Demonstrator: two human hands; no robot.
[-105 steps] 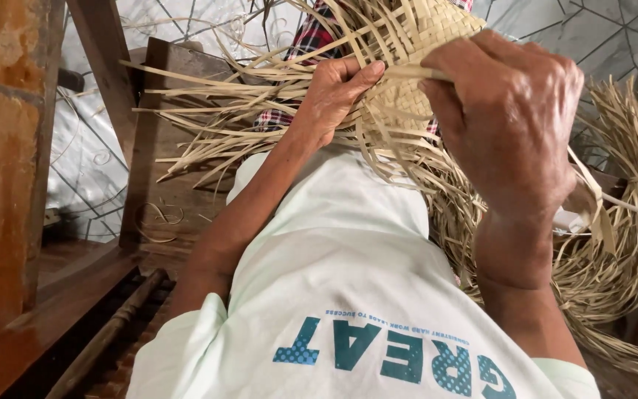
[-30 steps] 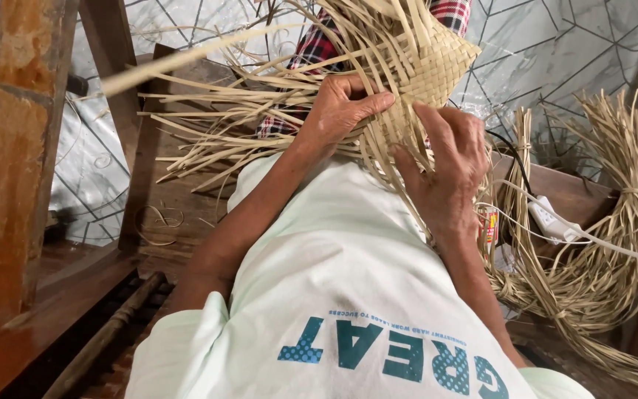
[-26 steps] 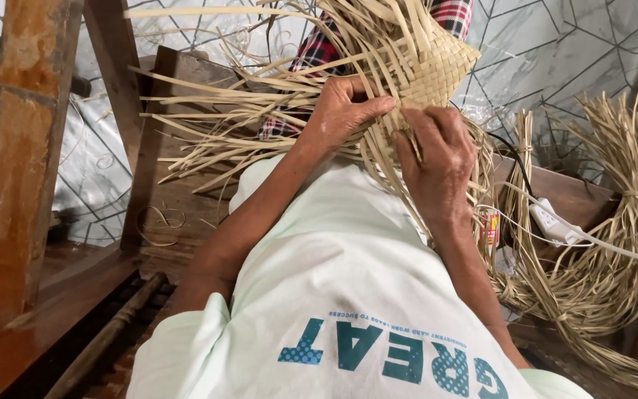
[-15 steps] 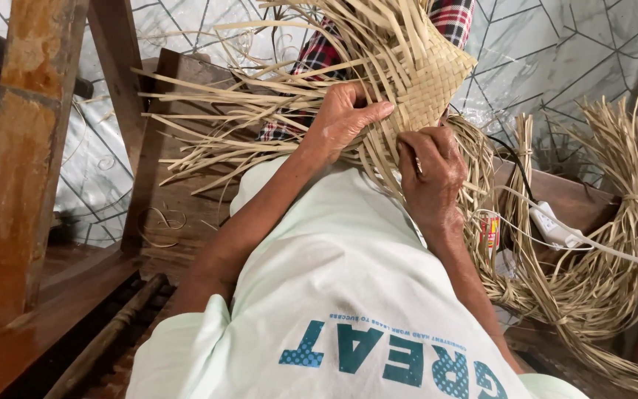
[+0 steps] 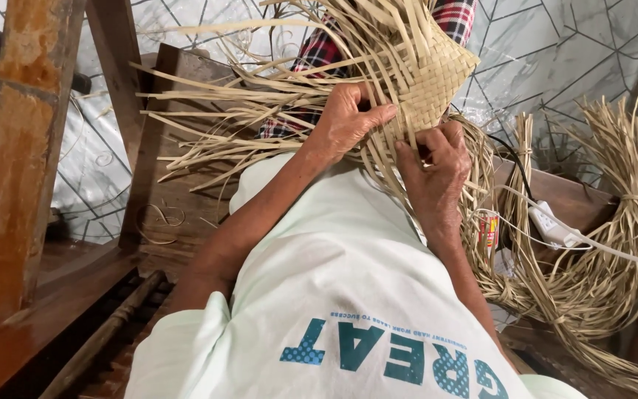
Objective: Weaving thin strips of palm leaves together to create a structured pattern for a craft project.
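Observation:
A half-woven piece of pale straw [image 5: 430, 70] rests over my lap, with a tight checker weave at its right corner and many loose strips [image 5: 215, 111] fanning out to the left. My left hand [image 5: 348, 122] presses on the weave's near edge, thumb across the strips. My right hand [image 5: 433, 166] sits just right of it, fingers curled and pinching a loose strip under the woven corner. My pale green shirt [image 5: 334, 266] fills the lower middle. Red plaid cloth [image 5: 319, 52] shows behind the straw.
A worn wooden post [image 5: 20, 148] and wooden frame [image 5: 75, 295] stand at left. Bundles of tied straw strips [image 5: 614, 214] lie at right, beside a white power strip [image 5: 551, 222] with its cable and a small printed packet [image 5: 489, 230]. Patterned sheeting [image 5: 555, 52] covers the background.
My right hand dropped from high over the weave to its near edge, then curled its fingers onto a strip. My left hand stayed in place on the weave.

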